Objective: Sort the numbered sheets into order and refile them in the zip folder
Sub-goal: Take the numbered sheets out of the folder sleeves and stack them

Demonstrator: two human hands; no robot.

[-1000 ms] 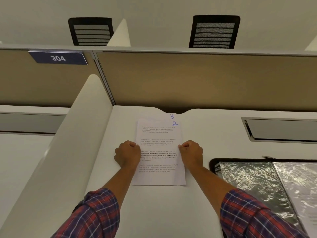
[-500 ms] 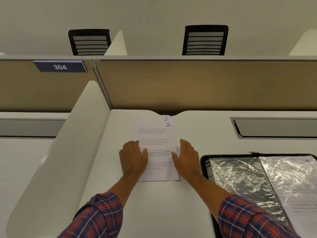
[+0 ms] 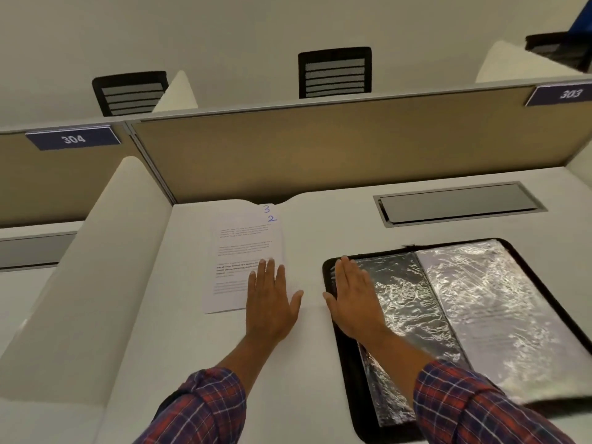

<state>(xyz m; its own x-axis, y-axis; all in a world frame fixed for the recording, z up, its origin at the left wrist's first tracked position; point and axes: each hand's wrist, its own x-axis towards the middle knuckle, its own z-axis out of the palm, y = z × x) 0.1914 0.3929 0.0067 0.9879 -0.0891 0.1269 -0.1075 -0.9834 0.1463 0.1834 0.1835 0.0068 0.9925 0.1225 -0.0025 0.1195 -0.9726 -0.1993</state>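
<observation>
Your left hand lies flat, fingers spread, on the lower right corner of the numbered sheets, top pg marked 2, w/ 3 peeking behind. Your right hand rests flat, holding nothing, on the open zip folder just right on the desk.

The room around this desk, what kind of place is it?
Probably an open office or study hall with numbered cubicles: tan partition panels, seat signs reading 304 and 303, and mesh office chairs behind the divider.
</observation>
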